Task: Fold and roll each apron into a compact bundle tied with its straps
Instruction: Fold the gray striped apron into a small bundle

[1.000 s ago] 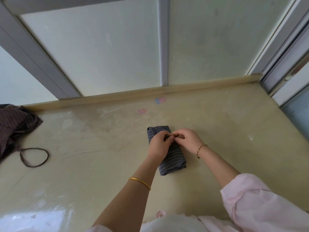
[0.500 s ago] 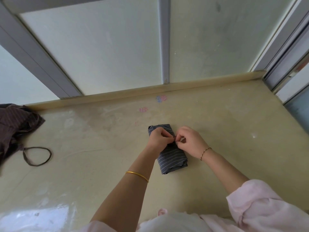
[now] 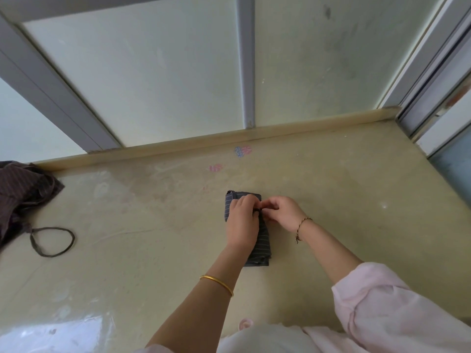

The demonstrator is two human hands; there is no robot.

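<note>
Hands: left hand (image 3: 242, 222), right hand (image 3: 283, 212) pinch strap (image 3: 258, 211) atop rolled apron (image 3: 264, 242) lying near-to-far.

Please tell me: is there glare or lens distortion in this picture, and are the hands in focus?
Head view: soft daylight, a glare patch on the counter lower left; the wide-angle lens splays the window frames; left hand, right hand and rolled apron look sharp; the pinched strap is tiny.

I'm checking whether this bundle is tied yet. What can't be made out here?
Head view only.
1. Strap: pinched by left hand and right hand, whose fingers hide any knot.
2. Grey bundle: its middle lies under the left hand.
3. Brown apron: cut off by the left edge.
</note>
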